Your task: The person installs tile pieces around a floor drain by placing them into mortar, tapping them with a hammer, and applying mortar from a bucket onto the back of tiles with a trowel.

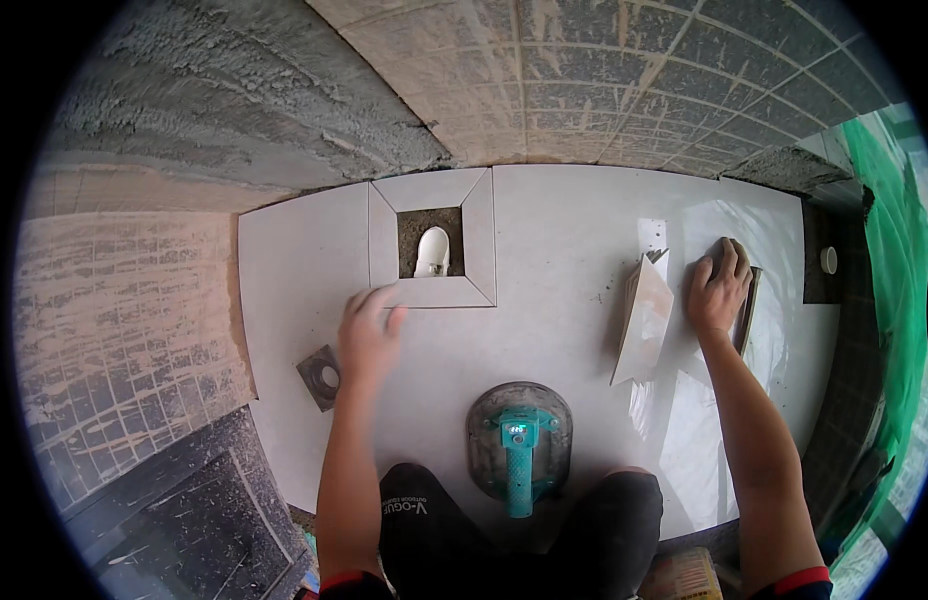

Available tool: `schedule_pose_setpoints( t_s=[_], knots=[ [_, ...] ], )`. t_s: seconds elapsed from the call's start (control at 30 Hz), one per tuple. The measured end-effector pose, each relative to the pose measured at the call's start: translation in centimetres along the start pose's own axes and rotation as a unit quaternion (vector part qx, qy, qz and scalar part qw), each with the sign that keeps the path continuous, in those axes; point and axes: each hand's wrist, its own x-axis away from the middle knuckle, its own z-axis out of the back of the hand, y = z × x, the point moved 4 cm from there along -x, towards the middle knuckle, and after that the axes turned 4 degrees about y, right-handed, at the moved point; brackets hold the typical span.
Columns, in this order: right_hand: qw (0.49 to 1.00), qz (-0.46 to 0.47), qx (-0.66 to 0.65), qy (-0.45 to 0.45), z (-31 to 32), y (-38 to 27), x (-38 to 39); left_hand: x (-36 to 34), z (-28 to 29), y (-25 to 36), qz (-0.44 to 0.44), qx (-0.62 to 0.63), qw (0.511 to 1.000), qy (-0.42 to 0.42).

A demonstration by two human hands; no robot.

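My left hand (370, 330), somewhat blurred by motion, is at the lower left corner of a square frame of mitred tile strips (429, 293). Its thumb stands apart from the fingers and nothing shows in it. Inside the frame a white drain fitting (433, 251) sits in a dirt-filled hole. Out to the right, my right hand (719, 288) rests with spread fingers on the shiny tile floor. A narrow, brown-edged strip (751, 312) lies right beside it; whether the fingers touch it I cannot tell. Left of that hand lie several cut tile pieces (644, 318) with slanted ends.
A teal-handled suction cup tool (520, 450) stands between my knees. Left of my left forearm lies a dark square plate with a round hole (320, 378). A white pipe end (829, 260) sits in a dark recess. Tiled walls (584, 85) and green netting (889, 250) border the floor.
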Motion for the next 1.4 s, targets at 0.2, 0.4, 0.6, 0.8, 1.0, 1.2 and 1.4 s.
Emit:
schedule_pose_setpoints(
  t_s=[0.2,0.4,0.6,0.8,1.0,1.2,1.4],
  knots=[
    [1.0,-0.005,0.003,-0.003,0.1,0.2,0.1,-3.7,-4.7,4.9,-0.027,-0.011,0.991,-0.131],
    [1.0,-0.015,-0.006,-0.004,0.4,-0.3,-0.2,-5.3,-5.5,4.1,0.034,0.01,0.983,-0.18],
    [1.0,-0.011,-0.005,0.0,0.6,-0.3,-0.3,-6.8,-5.4,4.0,-0.007,0.009,0.978,-0.209],
    [1.0,-0.009,-0.015,0.004,0.2,-0.9,0.0,-8.1,-1.1,2.5,-0.015,0.058,0.972,-0.229],
    [0.999,-0.012,-0.031,0.016,1.2,-0.9,-0.1,1.8,9.1,-1.8,0.214,0.367,0.896,-0.129],
    [0.987,-0.083,-0.103,-0.087,2.9,3.3,-0.7,24.9,10.0,-0.4,0.478,0.462,0.741,-0.093],
    [0.929,-0.065,-0.273,-0.242,20.6,-2.1,7.2,35.5,12.6,5.0,0.491,0.601,0.589,-0.226]
  ],
)
